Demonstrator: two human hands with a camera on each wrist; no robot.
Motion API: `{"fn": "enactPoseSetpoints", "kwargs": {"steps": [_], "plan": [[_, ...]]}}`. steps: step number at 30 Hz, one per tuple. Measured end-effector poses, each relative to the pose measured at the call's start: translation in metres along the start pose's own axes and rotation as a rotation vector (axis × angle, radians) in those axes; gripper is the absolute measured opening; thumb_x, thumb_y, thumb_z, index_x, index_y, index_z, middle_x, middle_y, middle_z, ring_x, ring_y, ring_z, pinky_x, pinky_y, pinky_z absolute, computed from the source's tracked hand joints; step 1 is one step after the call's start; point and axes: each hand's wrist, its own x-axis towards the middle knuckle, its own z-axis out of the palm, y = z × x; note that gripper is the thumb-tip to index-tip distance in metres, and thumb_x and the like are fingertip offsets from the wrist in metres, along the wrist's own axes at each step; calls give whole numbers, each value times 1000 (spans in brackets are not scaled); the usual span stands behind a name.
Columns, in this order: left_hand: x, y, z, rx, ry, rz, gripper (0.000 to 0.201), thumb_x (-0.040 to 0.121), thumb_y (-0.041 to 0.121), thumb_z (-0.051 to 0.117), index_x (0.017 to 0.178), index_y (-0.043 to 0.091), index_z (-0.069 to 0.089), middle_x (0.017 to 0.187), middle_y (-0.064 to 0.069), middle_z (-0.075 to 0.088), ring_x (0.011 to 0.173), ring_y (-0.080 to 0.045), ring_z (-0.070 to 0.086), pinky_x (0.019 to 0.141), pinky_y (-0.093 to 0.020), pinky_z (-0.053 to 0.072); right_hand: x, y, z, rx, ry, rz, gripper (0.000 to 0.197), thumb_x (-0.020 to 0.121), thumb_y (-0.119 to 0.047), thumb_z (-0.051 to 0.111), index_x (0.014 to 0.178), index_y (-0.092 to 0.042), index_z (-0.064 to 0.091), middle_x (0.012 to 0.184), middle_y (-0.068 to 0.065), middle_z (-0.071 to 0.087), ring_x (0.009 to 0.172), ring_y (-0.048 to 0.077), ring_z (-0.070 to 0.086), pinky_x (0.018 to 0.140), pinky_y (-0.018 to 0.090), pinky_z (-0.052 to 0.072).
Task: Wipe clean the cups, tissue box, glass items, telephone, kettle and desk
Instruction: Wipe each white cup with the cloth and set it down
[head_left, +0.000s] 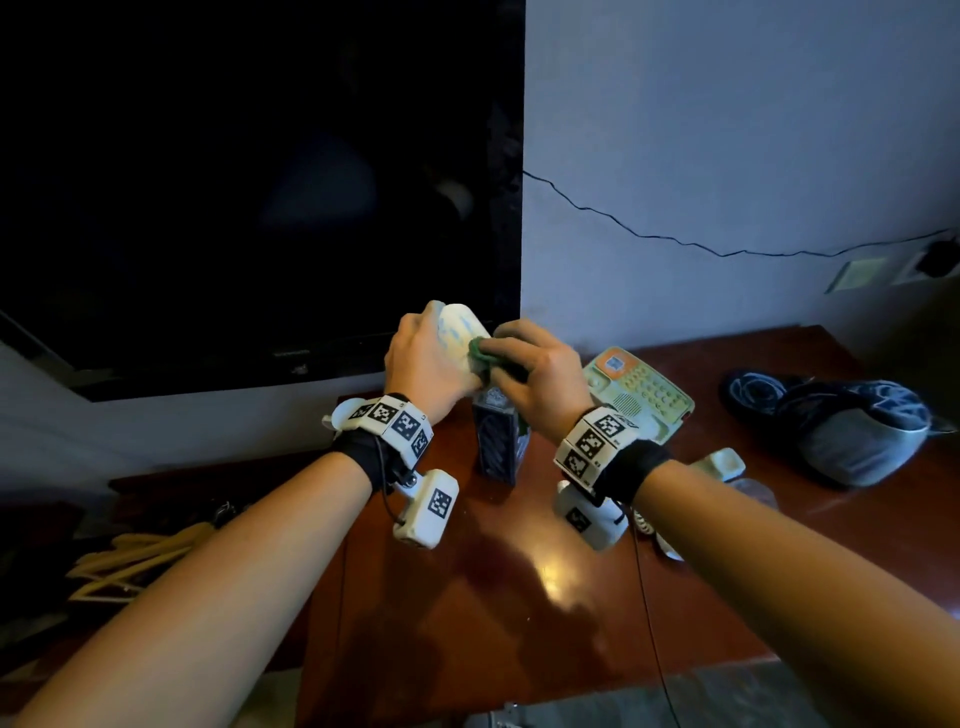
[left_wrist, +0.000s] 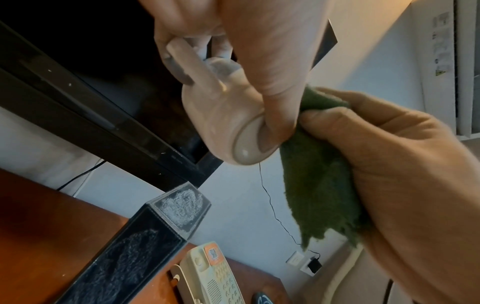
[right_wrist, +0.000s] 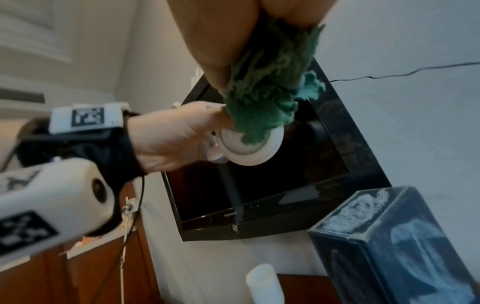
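Note:
My left hand (head_left: 426, 358) grips a white cup (head_left: 460, 327) by its handle, tipped on its side above the desk. The cup (left_wrist: 221, 117) turns its base toward my right hand (head_left: 540, 374), which pinches a green cloth (head_left: 485, 356) and holds it against the cup. From the right wrist, the cloth (right_wrist: 267, 92) covers part of the cup's base (right_wrist: 249, 150). Below the hands a dusty dark tissue box (head_left: 498, 441) stands upright. A pale telephone (head_left: 639, 395) lies to its right, its handset (head_left: 722, 465) off the cradle on the desk (head_left: 519, 597).
A black television (head_left: 234, 182) hangs on the wall behind the hands. A second white cup (right_wrist: 265, 288) stands on the desk near the tissue box (right_wrist: 394, 246). A dark bag (head_left: 841, 421) lies at the desk's far right. Yellow hangers (head_left: 135, 561) lie lower left.

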Motion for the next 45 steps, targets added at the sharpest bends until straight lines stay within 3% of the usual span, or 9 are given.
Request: {"fn": "enactPoseSetpoints", "kwargs": {"steps": [4,8,10,17,24,30,36,43,45], "plan": [[-6,9,1,-80,43,-21,99,55,48,91,138,19,46,123,-7,51,110,-30,55,83,-34,45,-6,9,-4,26,103,247,26,81,-13,67,105,-11,76,104,3,69,90,19,65,83,33,54],[-8,12,-4,-106,43,43,99,56,49,91,140,20,46,123,-4,49,112,-26,52,88,-37,47,-3,10,-13,114,33,483,27,84,-12,68,110,-16,75,104,1,72,92,12,63,83,15,44],[-10,10,-8,-101,20,78,104,57,47,91,145,21,43,125,-3,46,115,-26,49,92,-39,46,2,8,-17,195,45,542,27,85,-13,68,111,-16,74,104,1,73,92,10,64,88,23,50],[-17,7,-20,-82,-53,181,104,50,40,91,140,18,44,122,-2,44,115,-25,47,95,-45,46,34,-1,-17,280,66,448,27,87,-7,64,112,-14,72,107,2,70,99,14,63,94,33,51],[-17,-2,-32,-43,-19,151,103,49,40,94,137,11,47,124,-7,49,114,-28,50,94,-47,47,22,-22,-14,249,-56,123,26,75,-2,65,96,-8,78,102,1,69,94,9,63,87,8,43],[-25,9,-36,-15,-58,215,108,50,33,96,142,8,43,131,-9,47,121,-29,45,99,-46,43,44,-20,-20,178,51,202,26,78,2,66,100,-8,77,106,5,70,95,8,58,86,-3,33],[-23,3,-37,-83,-6,142,105,52,42,91,140,6,47,129,-11,50,119,-31,50,96,-46,46,14,-34,-15,186,-105,32,21,74,-16,67,91,-13,79,99,-2,69,92,6,62,84,16,48],[-30,8,-32,-80,-19,156,112,48,44,92,143,7,44,132,-9,49,121,-30,47,99,-44,44,33,-16,-15,224,57,398,27,83,-3,67,107,-11,75,107,4,71,96,9,60,90,16,44],[-26,10,-34,-71,2,150,110,50,40,93,143,7,45,131,-9,49,120,-30,48,99,-43,44,31,-21,-14,233,73,356,27,82,-2,67,106,-11,75,104,1,69,96,12,61,88,13,42]]}}
